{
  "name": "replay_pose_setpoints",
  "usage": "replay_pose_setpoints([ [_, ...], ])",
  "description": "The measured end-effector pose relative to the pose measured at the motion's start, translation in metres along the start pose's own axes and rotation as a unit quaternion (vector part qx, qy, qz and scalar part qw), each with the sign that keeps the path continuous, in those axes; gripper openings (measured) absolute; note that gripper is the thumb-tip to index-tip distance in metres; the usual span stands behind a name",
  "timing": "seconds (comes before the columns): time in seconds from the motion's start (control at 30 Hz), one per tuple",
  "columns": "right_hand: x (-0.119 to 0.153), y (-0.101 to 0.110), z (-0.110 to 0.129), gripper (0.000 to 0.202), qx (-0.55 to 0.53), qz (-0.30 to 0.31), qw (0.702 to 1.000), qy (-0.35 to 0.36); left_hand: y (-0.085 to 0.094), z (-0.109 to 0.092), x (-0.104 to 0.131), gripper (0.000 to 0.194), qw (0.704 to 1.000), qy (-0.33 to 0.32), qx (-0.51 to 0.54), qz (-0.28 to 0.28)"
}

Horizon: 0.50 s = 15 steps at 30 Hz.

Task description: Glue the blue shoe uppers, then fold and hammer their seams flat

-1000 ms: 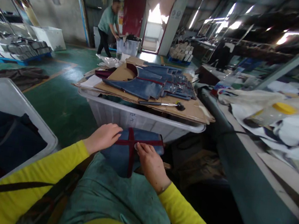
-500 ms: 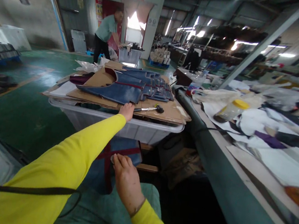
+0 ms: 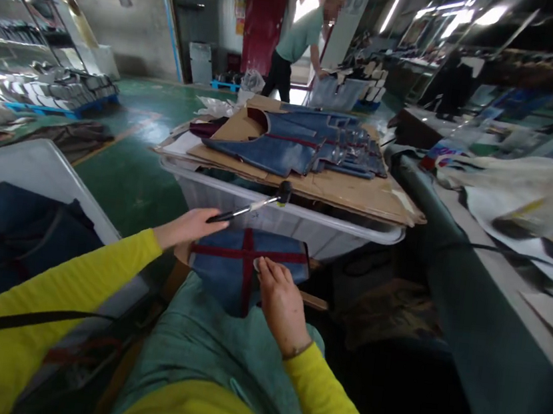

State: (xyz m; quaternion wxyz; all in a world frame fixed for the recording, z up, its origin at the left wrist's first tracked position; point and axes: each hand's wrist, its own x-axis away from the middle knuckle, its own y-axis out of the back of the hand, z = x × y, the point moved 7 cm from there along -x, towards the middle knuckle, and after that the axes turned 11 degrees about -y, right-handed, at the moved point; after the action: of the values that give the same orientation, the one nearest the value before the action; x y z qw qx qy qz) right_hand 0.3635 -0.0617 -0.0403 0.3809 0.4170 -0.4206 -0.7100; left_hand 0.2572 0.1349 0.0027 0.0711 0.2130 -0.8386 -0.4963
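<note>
My left hand [image 3: 196, 226] is wrapped round the black grip of a hammer [image 3: 250, 209]. The hammer has a silver shaft and a dark head, tilted up to the right in front of the white tub. Below it, a blue leather-like piece [image 3: 217, 261] with dark red crossing strips lies over my knees. My right hand [image 3: 282, 295] rests at the crossing of the strips, fingers pressed together on a small pale disc [image 3: 256, 263]. The fingers partly hide that disc.
Several blue pieces [image 3: 284, 144] are stacked on cardboard [image 3: 373, 199] over a white tub [image 3: 354, 229]. Another tub [image 3: 45, 162] with blue pieces stands left. A cluttered bench [image 3: 452, 255] runs along the right. A person [image 3: 297, 41] bends over a bin at the back.
My left hand has lifted the hammer off the cardboard and drawn it back towards me. The view has turned left. My right hand stays on the blue piece.
</note>
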Motion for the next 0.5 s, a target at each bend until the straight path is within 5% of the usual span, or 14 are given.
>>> replay_pose_setpoints([
  [0.13,0.002,0.001,0.003,0.04,0.002,-0.008,1.0,0.014,0.018,0.029,0.124,0.048,0.99,0.132,0.042,0.013],
  [0.23,0.004,0.002,0.006,0.04,0.004,-0.021,0.999,0.024,0.025,0.035,0.19,0.047,0.977,0.207,0.054,-0.013],
  [0.37,0.006,0.002,0.008,0.039,0.013,-0.021,0.999,0.028,0.024,0.03,0.233,0.053,0.965,0.243,0.095,-0.041],
  [0.5,0.009,0.004,0.009,0.038,0.018,-0.017,0.999,0.028,0.021,0.028,0.242,0.05,0.971,0.222,0.074,-0.037],
])
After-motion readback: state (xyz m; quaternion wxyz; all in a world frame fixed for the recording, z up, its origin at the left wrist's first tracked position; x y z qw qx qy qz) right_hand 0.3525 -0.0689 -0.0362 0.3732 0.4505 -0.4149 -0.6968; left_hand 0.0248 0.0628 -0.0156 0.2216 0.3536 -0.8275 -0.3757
